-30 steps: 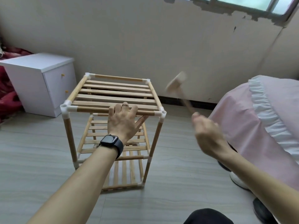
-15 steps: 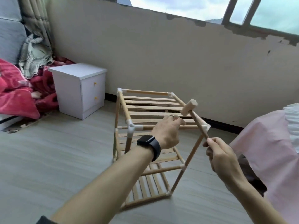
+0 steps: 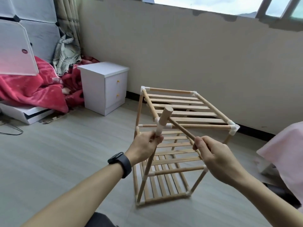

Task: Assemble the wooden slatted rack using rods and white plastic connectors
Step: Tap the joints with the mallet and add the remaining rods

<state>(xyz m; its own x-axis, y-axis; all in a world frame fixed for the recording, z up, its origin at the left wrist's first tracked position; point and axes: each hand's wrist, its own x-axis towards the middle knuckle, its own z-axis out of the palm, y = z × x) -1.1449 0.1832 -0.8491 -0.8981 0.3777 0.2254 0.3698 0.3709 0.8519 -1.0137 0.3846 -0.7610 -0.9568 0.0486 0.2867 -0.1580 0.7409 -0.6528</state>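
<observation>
In the head view, the wooden rack (image 3: 180, 106) is being seen standing on the grey floor (image 3: 65, 153), near a white nightstand (image 3: 98, 89) on its left and a pink cover (image 3: 288, 151) on its right. The left hand (image 3: 144, 149), with a dark watch (image 3: 120, 164) on the wrist, is being held at the near front corner of the rack. Its fingers (image 3: 151, 138) are being curled closely round the upright rod (image 3: 148, 167), just under the white connector (image 3: 158, 129) of the top shelf. The right hand (image 3: 216, 159) is being kept beside it, in front of the middle shelf. Its thumb and fingers (image 3: 199, 143) are being closed in a pinch on the thin handle of a small wooden mallet (image 3: 165, 117), near the handle's lower end. The mallet head is being held right at that same connector; whether it is touching the plastic cannot be told. A red blanket (image 3: 32, 90) is lying at the far left.
</observation>
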